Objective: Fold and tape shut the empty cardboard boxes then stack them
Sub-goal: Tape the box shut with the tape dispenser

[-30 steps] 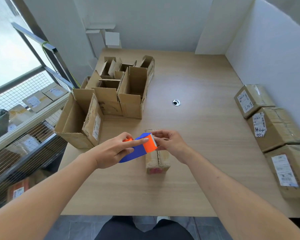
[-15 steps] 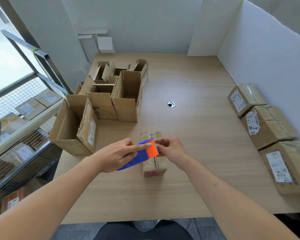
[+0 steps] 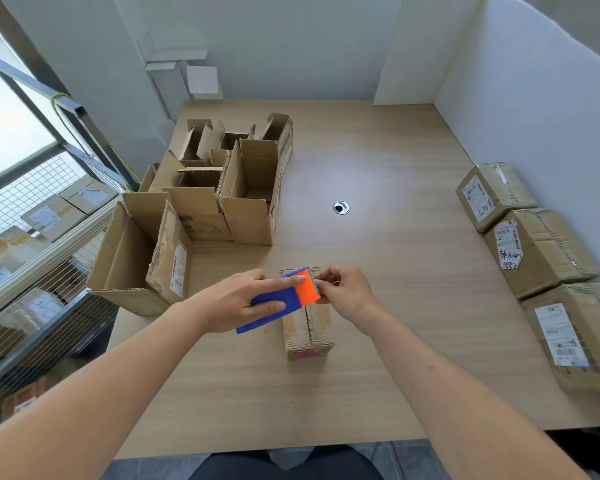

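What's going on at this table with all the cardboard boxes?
A person is taping a small cardboard box shut. The left hand holds a blue and orange tape dispenser over the box, while the right hand pinches at its toothed orange end, probably pulling tape loose. Open boxes wait at the left of the table; three closed boxes with labels sit in a row along the right wall.

Daylight is coming through a window (image 3: 11, 126) at the left, above a wire mesh shelf (image 3: 32, 216). A wooden bench (image 3: 378, 161) is sitting against pale walls (image 3: 291, 39), a white partition (image 3: 534, 98) standing along its right edge.
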